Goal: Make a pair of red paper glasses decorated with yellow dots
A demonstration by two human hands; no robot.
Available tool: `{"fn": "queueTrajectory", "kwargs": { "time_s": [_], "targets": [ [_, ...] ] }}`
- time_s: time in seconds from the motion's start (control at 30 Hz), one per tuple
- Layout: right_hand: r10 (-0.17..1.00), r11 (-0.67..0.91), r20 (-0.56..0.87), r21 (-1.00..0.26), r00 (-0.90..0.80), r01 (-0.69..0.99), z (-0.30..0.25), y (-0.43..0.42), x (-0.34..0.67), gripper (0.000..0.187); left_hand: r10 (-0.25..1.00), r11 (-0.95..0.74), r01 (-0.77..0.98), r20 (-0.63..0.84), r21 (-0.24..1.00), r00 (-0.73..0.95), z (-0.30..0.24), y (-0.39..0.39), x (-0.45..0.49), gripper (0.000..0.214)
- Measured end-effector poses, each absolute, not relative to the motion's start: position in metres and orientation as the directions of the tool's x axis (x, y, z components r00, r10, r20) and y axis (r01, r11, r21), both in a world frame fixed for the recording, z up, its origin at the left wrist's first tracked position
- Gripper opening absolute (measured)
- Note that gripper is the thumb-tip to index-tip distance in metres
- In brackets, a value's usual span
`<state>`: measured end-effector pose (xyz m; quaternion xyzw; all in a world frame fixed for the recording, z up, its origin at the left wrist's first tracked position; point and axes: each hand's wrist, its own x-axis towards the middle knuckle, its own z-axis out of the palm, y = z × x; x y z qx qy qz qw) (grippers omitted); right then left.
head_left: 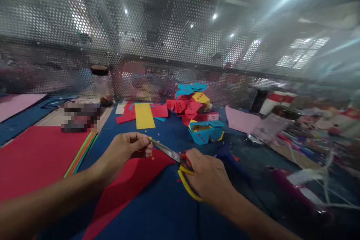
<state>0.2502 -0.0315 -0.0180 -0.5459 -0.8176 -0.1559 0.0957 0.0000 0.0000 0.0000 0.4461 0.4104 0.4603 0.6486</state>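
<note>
My right hand [209,174] is closed round the red and yellow handles of a pair of scissors [168,152], whose blades point left. At the blade tips is a tiny yellow scrap of paper [150,139]. My left hand [131,147] is closed in a pinch beside those tips; its fingertips hide most of what they hold, which looks like small paper. Below both hands lies a red paper sheet [135,183] with a slanted edge, and small yellow bits are scattered on it and on the blue tabletop [160,213].
Ahead are a yellow paper strip [144,116], folded red paper pieces [188,107] and a blue paper shape [205,133]. A stack of coloured sheets [36,153] is at left, with a jar [101,86] behind. Pink paper [242,120] and a purple tool [298,191] lie right.
</note>
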Motion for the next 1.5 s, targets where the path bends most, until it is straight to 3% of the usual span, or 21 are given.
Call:
{"fn": "queueTrajectory", "kwargs": {
  "time_s": [0.37, 0.7, 1.1, 1.3, 1.5],
  "targets": [
    [0.903, 0.347, 0.224, 0.127, -0.368, 0.929, -0.013, -0.031, 0.249, 0.007, 0.959, 0.206, -0.213, -0.154, 0.955, 0.238, -0.002, 0.001, -0.003, 0.029],
    [0.949, 0.290, 0.150, -0.061, -0.278, 0.955, -0.012, -0.027, 0.247, 0.012, 0.950, 0.245, -0.263, -0.176, 0.933, 0.258, -0.003, 0.002, -0.004, 0.026],
    [0.963, 0.243, 0.136, -0.067, -0.232, 0.968, -0.010, -0.024, 0.246, 0.013, 0.954, 0.240, -0.267, -0.176, 0.933, 0.244, -0.004, 0.006, -0.008, 0.031],
    [0.973, 0.208, 0.112, -0.049, -0.201, 0.977, -0.003, -0.020, 0.248, 0.014, 0.999, 0.021, 0.009, -0.021, 1.000, 0.042, -0.009, 0.040, -0.040, 0.037],
    [0.989, 0.143, 0.028, -0.011, -0.143, 0.990, 0.011, -0.010, 0.250, 0.018, 0.990, -0.020, 0.382, 0.073, 0.924, -0.122, -0.027, 0.086, -0.094, 0.037]
  ]
}}
